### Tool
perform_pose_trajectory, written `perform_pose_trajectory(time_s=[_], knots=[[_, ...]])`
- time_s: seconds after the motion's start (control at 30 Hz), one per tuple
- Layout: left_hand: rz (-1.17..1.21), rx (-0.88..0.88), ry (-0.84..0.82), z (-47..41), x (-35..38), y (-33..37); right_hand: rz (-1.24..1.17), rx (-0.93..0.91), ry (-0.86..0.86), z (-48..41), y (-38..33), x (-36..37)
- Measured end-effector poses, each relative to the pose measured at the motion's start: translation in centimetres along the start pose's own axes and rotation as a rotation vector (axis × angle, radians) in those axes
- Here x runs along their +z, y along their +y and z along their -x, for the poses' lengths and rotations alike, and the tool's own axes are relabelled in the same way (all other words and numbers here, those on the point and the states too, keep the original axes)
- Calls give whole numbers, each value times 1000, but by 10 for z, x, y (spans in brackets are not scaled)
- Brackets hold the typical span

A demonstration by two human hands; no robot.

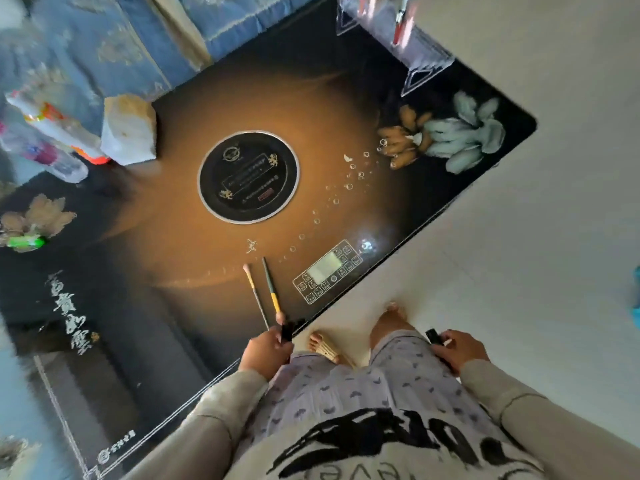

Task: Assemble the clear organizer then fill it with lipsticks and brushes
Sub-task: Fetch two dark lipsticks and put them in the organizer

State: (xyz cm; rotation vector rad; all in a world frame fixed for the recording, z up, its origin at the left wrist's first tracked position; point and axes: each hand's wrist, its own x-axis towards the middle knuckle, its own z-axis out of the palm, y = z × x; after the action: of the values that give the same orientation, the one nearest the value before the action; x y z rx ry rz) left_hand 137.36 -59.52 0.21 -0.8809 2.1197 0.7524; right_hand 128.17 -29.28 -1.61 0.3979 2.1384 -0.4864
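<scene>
The clear organizer (412, 39) stands at the table's far right corner with a few red and silver sticks upright in it. Two makeup brushes lie side by side near the table's front edge: a thin pale-tipped brush (255, 295) and a dark brush with a yellow band (270, 285). My left hand (266, 351) is at that edge and grips a small black lipstick tube (286, 331), close to the brush handles. My right hand (459, 348) is off the table above my leg and holds another black lipstick (434, 337).
The dark glass table (156, 278) has a round black disc (248, 176) in its middle and a printed control panel (328, 270) near the front edge. A tissue pack (129, 131) and plastic-wrapped bottles (52, 133) sit at the far left. Pale floor lies to the right.
</scene>
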Motion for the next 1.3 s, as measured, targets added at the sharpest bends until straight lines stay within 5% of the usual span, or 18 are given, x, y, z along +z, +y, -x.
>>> perform_pose_trajectory(time_s=[0.3, 0.6, 1.03, 1.3], knots=[[-234, 215, -79, -25, 8, 148, -278, 249, 23, -5, 93, -48], [-481, 210, -251, -36, 67, 263, -428, 199, 72, -57, 150, -166], [-526, 244, -258, -94, 87, 425, -737, 266, 140, -125, 183, -278], [-698, 441, -272, -147, 84, 603, -715, 420, 156, -179, 193, -349]])
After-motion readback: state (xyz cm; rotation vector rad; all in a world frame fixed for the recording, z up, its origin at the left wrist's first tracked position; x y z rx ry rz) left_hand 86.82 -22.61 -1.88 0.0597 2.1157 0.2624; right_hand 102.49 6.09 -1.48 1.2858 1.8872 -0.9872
